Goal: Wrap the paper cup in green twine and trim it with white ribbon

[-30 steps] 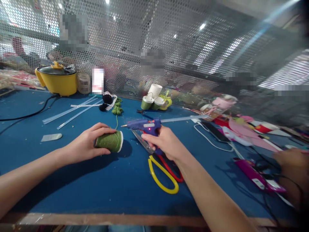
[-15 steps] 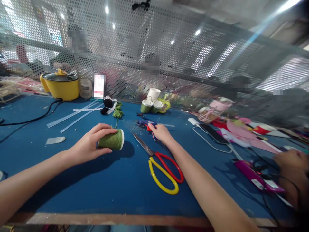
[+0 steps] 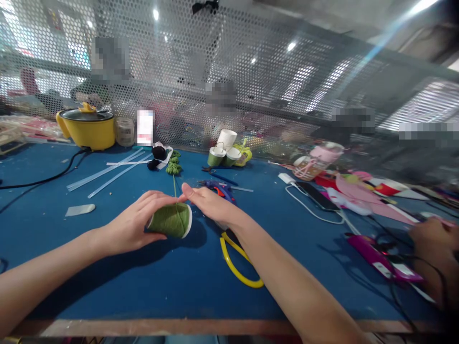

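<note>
My left hand [image 3: 134,224] wraps around a cup covered in green yarn [image 3: 172,220], lying on its side on the blue table [image 3: 143,282]. My right hand [image 3: 208,203] reaches in from the right, fingertips at the cup's top rim where the green yarn strand [image 3: 174,184] runs off toward a yarn bundle [image 3: 174,166]; its fingers are pressed together there. The purple glue gun [image 3: 222,188] lies on the table just behind my right hand. Yellow and red scissors [image 3: 238,267] lie partly under my right forearm.
Clear glue sticks [image 3: 107,173] lie at the left, a yellow pot [image 3: 87,127] with a black cable behind them. Green wrapped cups [image 3: 225,154] stand at the mesh wall. Phone, cables and pink items [image 3: 358,196] crowd the right, where another person's hand [image 3: 435,236] rests.
My right hand set the glue gun down further back on the table, then moved left to the rim of the green cup. My left hand kept hold of the cup.
</note>
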Demonstrator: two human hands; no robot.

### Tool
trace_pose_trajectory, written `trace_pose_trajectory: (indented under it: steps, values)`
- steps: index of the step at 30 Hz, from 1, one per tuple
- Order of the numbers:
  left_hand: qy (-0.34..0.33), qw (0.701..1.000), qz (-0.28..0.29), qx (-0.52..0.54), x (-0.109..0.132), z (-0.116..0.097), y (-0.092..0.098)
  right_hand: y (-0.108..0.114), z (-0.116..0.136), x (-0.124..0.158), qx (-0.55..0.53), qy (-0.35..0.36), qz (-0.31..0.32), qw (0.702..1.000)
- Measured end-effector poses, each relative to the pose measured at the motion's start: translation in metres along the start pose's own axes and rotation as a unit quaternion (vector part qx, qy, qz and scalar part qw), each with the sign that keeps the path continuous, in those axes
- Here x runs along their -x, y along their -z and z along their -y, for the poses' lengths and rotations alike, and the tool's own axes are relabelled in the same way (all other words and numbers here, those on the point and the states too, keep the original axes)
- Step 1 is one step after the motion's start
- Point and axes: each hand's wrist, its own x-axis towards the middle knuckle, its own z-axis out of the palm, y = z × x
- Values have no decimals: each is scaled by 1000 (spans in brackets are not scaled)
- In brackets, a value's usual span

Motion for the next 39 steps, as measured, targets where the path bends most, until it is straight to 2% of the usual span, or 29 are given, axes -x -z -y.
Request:
trace_pose_trajectory:
  steps: [2,4,8,14,18,21,29,39]
  values:
    - [-23,1000,6,7,0,-1,0,-7,-1,-1,-87,-22,52,995]
    - [-32,999,11,13,1,-2,-1,-13,-4,-1,-170,-32,62,983]
    - [-1,999,11,32,3,-3,-2,-17,-5,-2,-272,-35,-16,962]
    - [98,990,4,97,0,-3,0,-6,-3,-3,-313,0,-86,946]
    - [169,973,22,157,-1,-3,0,3,-6,-6,-307,18,-137,942]
    - [185,967,33,172,-1,-4,1,5,-9,-9,-285,25,-151,946]
    - [137,979,43,142,0,-6,2,1,-12,-8,-188,28,-145,971]
    - [64,990,19,121,2,-4,2,-4,-12,-7,-165,-3,-112,980]
